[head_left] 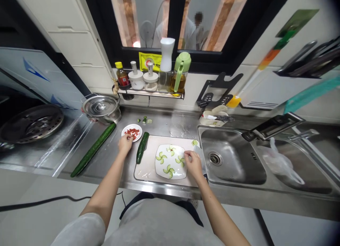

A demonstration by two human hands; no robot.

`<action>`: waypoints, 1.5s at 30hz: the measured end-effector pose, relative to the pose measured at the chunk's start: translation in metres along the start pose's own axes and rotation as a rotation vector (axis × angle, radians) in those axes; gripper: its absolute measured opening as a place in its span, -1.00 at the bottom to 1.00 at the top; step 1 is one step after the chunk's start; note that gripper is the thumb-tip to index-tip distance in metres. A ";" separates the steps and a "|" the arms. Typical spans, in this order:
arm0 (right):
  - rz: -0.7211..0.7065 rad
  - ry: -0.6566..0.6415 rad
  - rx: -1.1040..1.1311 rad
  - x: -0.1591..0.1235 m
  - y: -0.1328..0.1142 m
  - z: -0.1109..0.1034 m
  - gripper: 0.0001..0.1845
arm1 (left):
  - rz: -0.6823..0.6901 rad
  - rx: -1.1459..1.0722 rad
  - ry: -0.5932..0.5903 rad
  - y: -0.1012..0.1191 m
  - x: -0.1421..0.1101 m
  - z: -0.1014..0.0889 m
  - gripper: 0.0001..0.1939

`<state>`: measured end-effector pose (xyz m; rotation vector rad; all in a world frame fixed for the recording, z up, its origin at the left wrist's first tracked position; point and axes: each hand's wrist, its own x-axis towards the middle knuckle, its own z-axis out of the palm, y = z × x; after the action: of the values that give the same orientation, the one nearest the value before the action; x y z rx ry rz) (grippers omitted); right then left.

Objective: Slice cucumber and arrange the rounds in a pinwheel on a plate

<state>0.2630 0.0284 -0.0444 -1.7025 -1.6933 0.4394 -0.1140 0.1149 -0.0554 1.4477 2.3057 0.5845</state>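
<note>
My left hand (pixel 126 143) reaches to the near left rim of a small white plate (pixel 123 132) that holds small red pieces (pixel 135 133). Its fingertips are pinched together at those pieces; what they grip is too small to make out. My right hand (pixel 193 162) is by the right edge of a white square plate (pixel 162 171), its fingers drawn together and their contents hidden. Green-edged cucumber slices (pixel 169 171) lie on that plate in several pinwheel shapes. Beneath it is a pale cutting board (pixel 146 173), with a cut length of cucumber (pixel 142 147) along its left edge.
A long whole cucumber (pixel 93 149) lies left on the steel counter. Behind it stands a lidded pot (pixel 102 108). Cucumber scraps (pixel 145 120) sit near the wall. A knife blade (pixel 199 153) is beside my right hand, next to the sink (pixel 233 161). A seasoning shelf (pixel 151 93) hangs above.
</note>
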 end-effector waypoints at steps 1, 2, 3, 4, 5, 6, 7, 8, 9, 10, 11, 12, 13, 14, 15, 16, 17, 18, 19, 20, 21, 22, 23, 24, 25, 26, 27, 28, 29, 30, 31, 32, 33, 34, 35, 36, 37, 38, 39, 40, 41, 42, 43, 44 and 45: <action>0.004 0.007 0.000 0.000 0.000 -0.001 -0.74 | -0.014 0.038 -0.008 -0.003 0.008 -0.002 -0.79; 0.008 0.015 -0.001 0.000 -0.001 -0.001 -0.74 | -0.018 0.079 -0.016 -0.004 0.016 -0.003 -0.78; 0.008 0.019 -0.002 0.000 -0.001 -0.002 -0.74 | -0.010 0.121 -0.024 -0.004 0.023 -0.004 -0.77; 0.007 0.020 -0.004 0.000 -0.002 -0.002 -0.74 | 0.007 0.163 -0.033 -0.004 0.030 -0.004 -0.75; 0.003 0.016 -0.005 0.000 -0.003 -0.003 -0.74 | 0.030 0.203 -0.040 -0.002 0.036 -0.004 -0.74; -0.002 0.009 -0.006 0.000 -0.005 -0.003 -0.74 | 0.055 0.239 -0.049 0.000 0.041 -0.003 -0.73; -0.009 0.002 -0.007 0.000 -0.006 -0.003 -0.74 | 0.079 0.271 -0.060 0.002 0.045 -0.002 -0.73; -0.014 -0.003 -0.008 -0.001 -0.007 -0.004 -0.74 | 0.098 0.301 -0.072 0.004 0.049 -0.001 -0.73; -0.017 -0.006 -0.008 -0.001 -0.008 -0.004 -0.74 | 0.113 0.330 -0.084 0.005 0.052 0.000 -0.73; -0.018 -0.006 -0.008 -0.002 -0.008 -0.005 -0.74 | 0.124 0.356 -0.097 0.007 0.055 0.000 -0.74; -0.015 -0.005 -0.008 -0.003 -0.008 -0.005 -0.74 | 0.131 0.380 -0.109 0.008 0.057 0.001 -0.75; -0.009 -0.003 -0.008 -0.004 -0.008 -0.006 -0.74 | 0.136 0.400 -0.121 0.008 0.058 0.002 -0.76; 0.003 -0.002 -0.008 -0.005 -0.008 -0.007 -0.74 | 0.139 0.415 -0.130 0.009 0.059 0.002 -0.77; 0.016 -0.003 -0.010 -0.006 -0.008 -0.008 -0.74 | 0.141 0.426 -0.138 0.009 0.060 0.002 -0.77; 0.028 -0.005 -0.011 -0.007 -0.007 -0.009 -0.74 | 0.143 0.434 -0.145 0.009 0.061 0.002 -0.77; 0.037 -0.007 -0.012 -0.008 -0.007 -0.010 -0.74 | 0.144 0.439 -0.148 0.009 0.061 0.003 -0.76; 0.041 -0.010 -0.013 -0.009 -0.006 -0.011 -0.74 | 0.143 0.439 -0.150 0.009 0.060 0.002 -0.76; 0.040 -0.012 -0.013 -0.010 -0.006 -0.011 -0.74 | 0.139 0.433 -0.151 0.009 0.060 0.002 -0.75; 0.037 -0.012 -0.012 -0.010 -0.006 -0.012 -0.74 | 0.125 0.419 -0.149 0.009 0.059 0.002 -0.74; 0.034 -0.011 -0.011 -0.010 -0.006 -0.012 -0.74 | 0.102 0.400 -0.144 0.008 0.058 0.002 -0.73; 0.032 -0.010 -0.010 -0.010 -0.006 -0.012 -0.74 | 0.074 0.378 -0.138 0.007 0.057 0.001 -0.72; 0.031 -0.011 -0.009 -0.010 -0.006 -0.012 -0.73 | 0.047 0.359 -0.133 0.006 0.057 0.001 -0.71; 0.030 -0.014 -0.008 -0.010 -0.007 -0.012 -0.73 | 0.026 0.344 -0.130 0.005 0.056 0.001 -0.71; 0.028 -0.018 -0.008 -0.010 -0.007 -0.011 -0.73 | 0.012 0.337 -0.129 0.003 0.055 0.000 -0.72; 0.025 -0.020 -0.008 -0.010 -0.007 -0.011 -0.73 | 0.009 0.335 -0.131 0.002 0.054 0.000 -0.72; 0.023 -0.021 -0.008 -0.009 -0.008 -0.010 -0.73 | 0.016 0.337 -0.134 0.001 0.054 -0.001 -0.73; 0.022 -0.021 -0.009 -0.009 -0.008 -0.010 -0.73 | 0.031 0.339 -0.136 0.001 0.053 -0.001 -0.74; 0.021 -0.021 -0.009 -0.009 -0.009 -0.009 -0.73 | 0.050 0.343 -0.138 0.000 0.053 -0.001 -0.73; 0.020 -0.022 -0.008 -0.010 -0.009 -0.009 -0.72 | 0.071 0.349 -0.139 0.001 0.053 -0.001 -0.73; 0.018 -0.024 -0.006 -0.010 -0.010 -0.009 -0.72 | 0.093 0.357 -0.141 0.001 0.053 -0.001 -0.73; 0.015 -0.027 -0.003 -0.010 -0.010 -0.010 -0.72 | 0.112 0.365 -0.142 0.002 0.053 -0.001 -0.72; 0.012 -0.029 0.000 -0.011 -0.010 -0.010 -0.71 | 0.128 0.374 -0.145 0.003 0.053 -0.001 -0.72; 0.009 -0.031 0.003 -0.012 -0.010 -0.010 -0.71 | 0.141 0.383 -0.149 0.004 0.054 -0.001 -0.72; 0.009 -0.032 0.005 -0.013 -0.010 -0.011 -0.71 | 0.153 0.394 -0.151 0.005 0.054 0.000 -0.72; 0.010 -0.031 0.005 -0.013 -0.010 -0.011 -0.72 | 0.164 0.407 -0.154 0.006 0.055 0.000 -0.72; 0.013 -0.029 0.005 -0.014 -0.010 -0.012 -0.72 | 0.177 0.424 -0.155 0.007 0.055 0.000 -0.71; 0.017 -0.026 0.004 -0.015 -0.009 -0.012 -0.72 | 0.189 0.443 -0.154 0.008 0.056 0.000 -0.70; 0.023 -0.022 0.003 -0.016 -0.009 -0.013 -0.72 | 0.202 0.462 -0.153 0.009 0.056 -0.001 -0.68; 0.030 -0.017 0.002 -0.017 -0.008 -0.013 -0.72 | 0.215 0.480 -0.151 0.010 0.056 -0.001 -0.67; 0.037 -0.014 0.000 -0.017 -0.008 -0.014 -0.72 | 0.230 0.493 -0.149 0.011 0.056 -0.002 -0.66; 0.042 -0.013 -0.001 -0.018 -0.008 -0.015 -0.72 | 0.250 0.500 -0.151 0.012 0.055 -0.002 -0.66; 0.045 -0.015 -0.003 -0.018 -0.007 -0.016 -0.72 | 0.271 0.503 -0.155 0.013 0.055 -0.003 -0.66; 0.047 -0.018 -0.005 -0.019 -0.007 -0.017 -0.72 | 0.293 0.503 -0.163 0.014 0.054 -0.004 -0.67; 0.049 -0.022 -0.007 -0.019 -0.008 -0.018 -0.72 | 0.314 0.500 -0.172 0.014 0.054 -0.005 -0.68; 0.052 -0.026 -0.010 -0.020 -0.008 -0.018 -0.72 | 0.328 0.497 -0.182 0.015 0.053 -0.006 -0.69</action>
<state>0.2675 0.0046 -0.0307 -1.7579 -1.6756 0.4797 -0.1280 0.1682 -0.0469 2.0305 2.1727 -0.0591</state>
